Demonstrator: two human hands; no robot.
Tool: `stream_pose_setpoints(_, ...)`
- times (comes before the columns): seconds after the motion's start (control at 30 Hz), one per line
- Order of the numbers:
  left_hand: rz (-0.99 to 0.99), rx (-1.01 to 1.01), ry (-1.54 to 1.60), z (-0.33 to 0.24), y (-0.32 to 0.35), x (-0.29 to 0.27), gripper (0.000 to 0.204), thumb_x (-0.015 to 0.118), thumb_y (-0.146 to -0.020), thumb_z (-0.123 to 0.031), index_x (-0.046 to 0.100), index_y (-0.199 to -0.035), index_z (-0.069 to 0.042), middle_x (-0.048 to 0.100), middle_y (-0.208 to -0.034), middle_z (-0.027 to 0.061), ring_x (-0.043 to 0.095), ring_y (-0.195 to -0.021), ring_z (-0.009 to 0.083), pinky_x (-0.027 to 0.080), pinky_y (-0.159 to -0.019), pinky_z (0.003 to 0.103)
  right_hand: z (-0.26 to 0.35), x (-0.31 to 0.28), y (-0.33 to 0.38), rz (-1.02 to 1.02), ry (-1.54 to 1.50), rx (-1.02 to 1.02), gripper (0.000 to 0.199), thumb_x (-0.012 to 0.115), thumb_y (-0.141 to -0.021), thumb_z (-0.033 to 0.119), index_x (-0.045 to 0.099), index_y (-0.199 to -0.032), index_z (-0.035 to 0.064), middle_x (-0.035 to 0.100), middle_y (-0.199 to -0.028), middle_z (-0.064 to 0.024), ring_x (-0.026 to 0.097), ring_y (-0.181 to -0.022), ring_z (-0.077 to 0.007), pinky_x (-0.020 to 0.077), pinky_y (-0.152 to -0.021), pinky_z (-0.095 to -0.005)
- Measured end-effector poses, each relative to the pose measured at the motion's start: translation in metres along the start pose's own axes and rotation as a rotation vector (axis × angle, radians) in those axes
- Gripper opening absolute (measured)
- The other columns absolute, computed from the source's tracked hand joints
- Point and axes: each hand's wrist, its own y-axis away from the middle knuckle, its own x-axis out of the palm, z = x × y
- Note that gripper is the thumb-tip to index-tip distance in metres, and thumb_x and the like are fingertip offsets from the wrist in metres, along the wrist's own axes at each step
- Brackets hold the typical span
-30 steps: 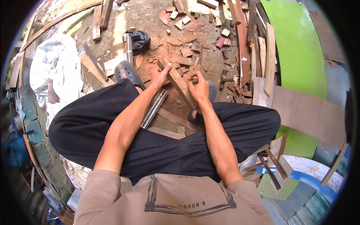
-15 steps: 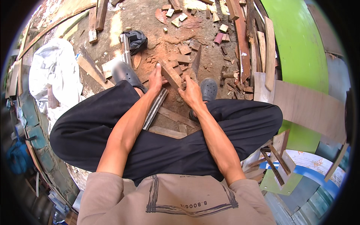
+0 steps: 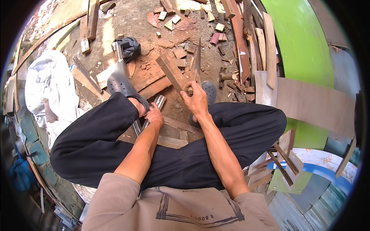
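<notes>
My right hand [image 3: 195,101] is closed round the lower end of a short wooden block [image 3: 171,72], which slants up to the left. A dark, pointed blade like a handsaw's [image 3: 198,57] rises beside the same hand; whether my fingers also hold its handle is hidden. Low between my legs, my left hand [image 3: 154,115] has its fingers curled on a striped, silvery metal bar [image 3: 160,101], next to my left shoe [image 3: 122,82]. A reddish, dusty plank [image 3: 154,85] lies just beyond that hand.
Small wood offcuts [image 3: 179,53] litter the ground ahead. A black plastic bag [image 3: 130,48] lies past my left shoe, a white sack [image 3: 50,82] farther left. Long boards [image 3: 241,42] and a green panel [image 3: 304,38] line the right. Wood strips [image 3: 171,141] lie under my legs.
My left hand has let go of the wooden block and come down to the metal bar. The right hand still holds the block, now alone. The reddish plank has come into sight.
</notes>
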Motion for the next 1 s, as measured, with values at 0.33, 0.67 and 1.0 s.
stream_pose_setpoints(0.33, -0.099, 0.314, 0.013, 0.001, 0.005, 0.007, 0.070, 0.050, -0.098, -0.010, 0.019, -0.161, -0.014, 0.064, -0.119, 0.0290, 0.070, -0.104, 0.0363, 0.058, -0.085, 0.042, -0.004, 0.005, -0.003, -0.023, -0.035, 0.015, 0.029, 0.077, -0.083, 0.012, 0.059, -0.104, 0.0038, 0.067, -0.098, -0.0175, 0.067, -0.088, -0.0372, 0.0526, -0.077, -0.0441)
stream_pose_setpoints(0.67, -0.085, 0.405, -0.046, -0.028, -0.012, -0.007, 0.079, 0.051, -0.099, -0.009, 0.009, -0.164, -0.021, 0.061, -0.126, 0.0296, 0.066, -0.110, 0.0409, 0.056, -0.088, 0.044, -0.004, 0.005, 0.005, -0.068, -0.011, -0.010, 0.028, 0.077, -0.082, 0.012, 0.061, -0.104, 0.0053, 0.067, -0.099, -0.0170, 0.067, -0.089, -0.0386, 0.0527, -0.076, -0.0446)
stream_pose_setpoints(1.0, 0.025, 0.449, 0.200, 0.010, 0.005, -0.027, 0.078, 0.059, -0.088, -0.004, 0.027, -0.158, -0.014, 0.060, -0.135, 0.0222, 0.061, -0.123, 0.0389, 0.051, -0.101, 0.045, -0.009, 0.055, 0.009, -0.101, -0.008, -0.020, 0.027, 0.078, -0.084, 0.013, 0.063, -0.104, 0.0025, 0.068, -0.098, -0.0162, 0.067, -0.092, -0.0365, 0.0527, -0.080, -0.0424)
